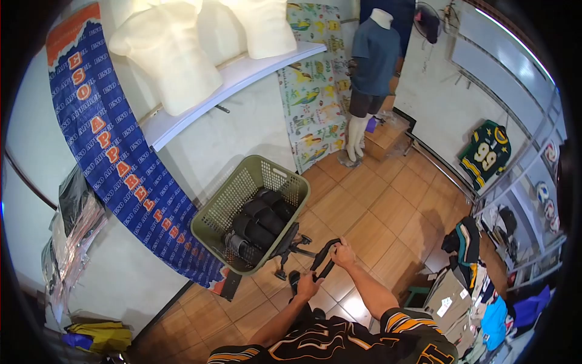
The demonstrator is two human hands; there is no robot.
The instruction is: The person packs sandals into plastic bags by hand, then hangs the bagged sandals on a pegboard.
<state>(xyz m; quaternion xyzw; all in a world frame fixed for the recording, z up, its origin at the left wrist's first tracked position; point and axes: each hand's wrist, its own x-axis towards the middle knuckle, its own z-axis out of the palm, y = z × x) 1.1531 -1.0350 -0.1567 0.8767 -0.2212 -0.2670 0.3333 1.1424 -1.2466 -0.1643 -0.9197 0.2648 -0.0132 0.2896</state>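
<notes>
Both hands are on a black looped strap or handle (325, 258) in front of my body. My left hand (308, 285) is closed on its lower left end, and my right hand (344, 253) grips its upper right side. Just beyond them, a green perforated basket (206, 224) rests on a black stand with wheels or legs (294, 246). Several black slippers (260, 218) lie inside the basket, with a grey one (236, 244) at the near left.
A blue banner (115, 145) hangs at the left beside a shelf (236, 79) with white torsos. A dressed mannequin (373, 67) and cardboard box (385, 136) stand at the back. Folded clothes (451, 297) and a metal rack (515, 188) are at the right, on tiled floor (364, 230).
</notes>
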